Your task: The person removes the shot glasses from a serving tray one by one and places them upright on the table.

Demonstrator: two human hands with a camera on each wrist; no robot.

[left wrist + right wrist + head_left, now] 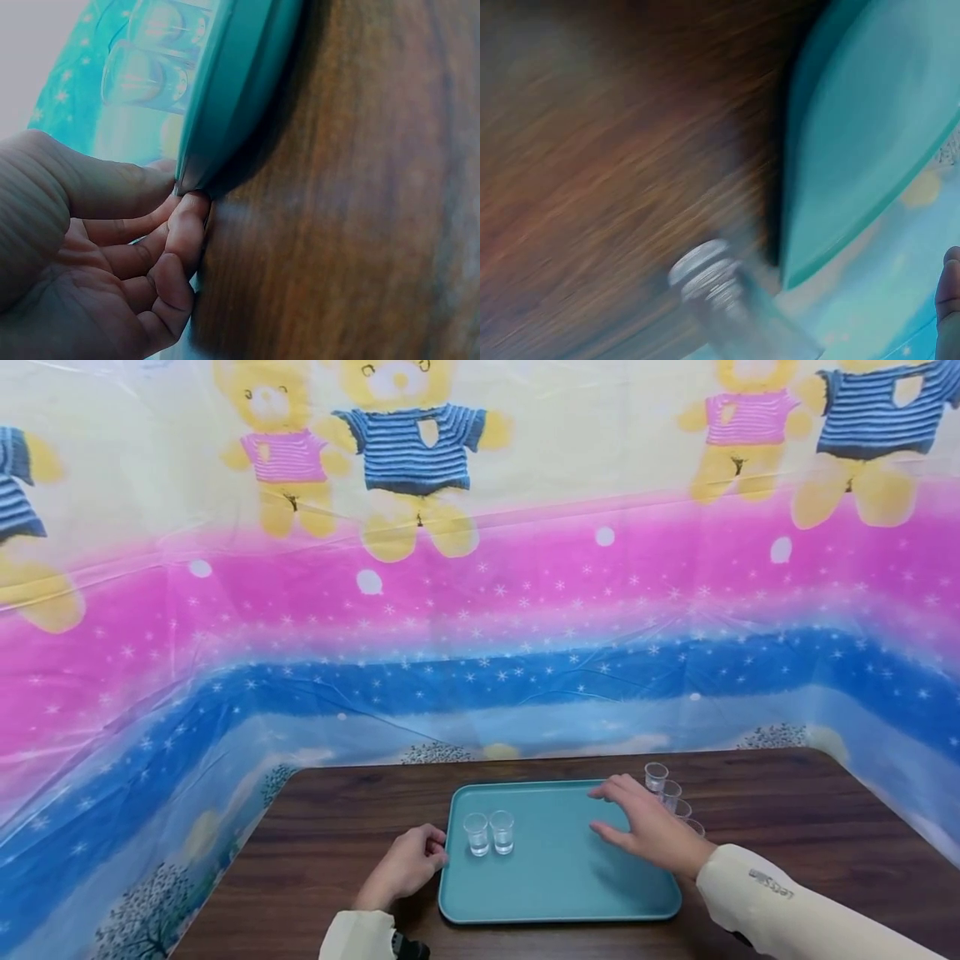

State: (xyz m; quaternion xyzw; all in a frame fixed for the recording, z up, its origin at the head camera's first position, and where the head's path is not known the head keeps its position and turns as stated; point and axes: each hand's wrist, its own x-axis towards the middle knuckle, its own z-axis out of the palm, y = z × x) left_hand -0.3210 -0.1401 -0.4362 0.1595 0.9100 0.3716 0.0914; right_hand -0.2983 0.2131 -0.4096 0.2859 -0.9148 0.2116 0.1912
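A teal tray (558, 889) lies on the table, with two small clear shot glasses (502, 833) standing side by side on its left part. My left hand (408, 862) is at the tray's left edge; the left wrist view shows thumb and fingers pinching the rim (244, 82). Over the right part of the tray hovers my right hand (647, 828), thumb and fingers spread apart and holding nothing. Just beyond it, several more shot glasses (656, 777) stand in a row on the table. The hand and wrist partly cover the nearer ones.
The dark wood table (330, 827) extends around the tray. A patterned curtain with bears (420, 443) hangs behind and along the sides. In the right wrist view, a blurred shot glass (731, 300) stands outside the tray's edge.
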